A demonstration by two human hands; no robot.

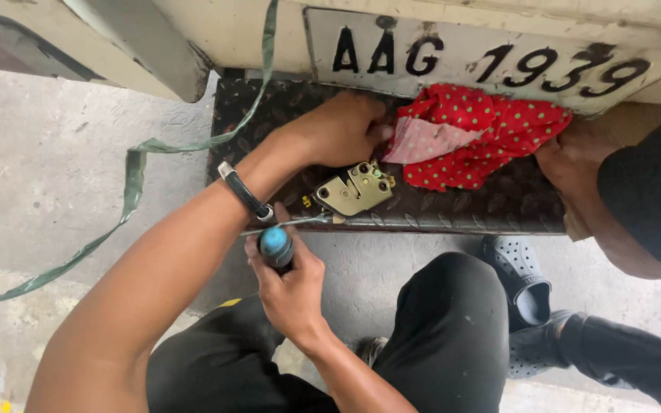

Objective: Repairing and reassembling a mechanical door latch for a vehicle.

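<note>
My left hand (338, 128) rests on the dark tread-plate step (453, 210), fingers curled on the pink edge of a red cloth with green dots (491, 134). A brass-coloured metal latch mechanism (353, 190) lies on the step just below that hand. My right hand (294, 289) is closed round a screwdriver's blue and black handle (275, 246). Its thin metal shaft (288, 224) lies across the step's front edge, the tip close to the latch. A black band sits on my left wrist (245, 193).
Another person's hand (575, 157) and dark sleeve (652, 191) hold the cloth's right end. A white number plate (468, 57) is fixed above the step. A green strap (133, 172) hangs at the left. A grey clog (522, 279) stands on the concrete floor (55, 168).
</note>
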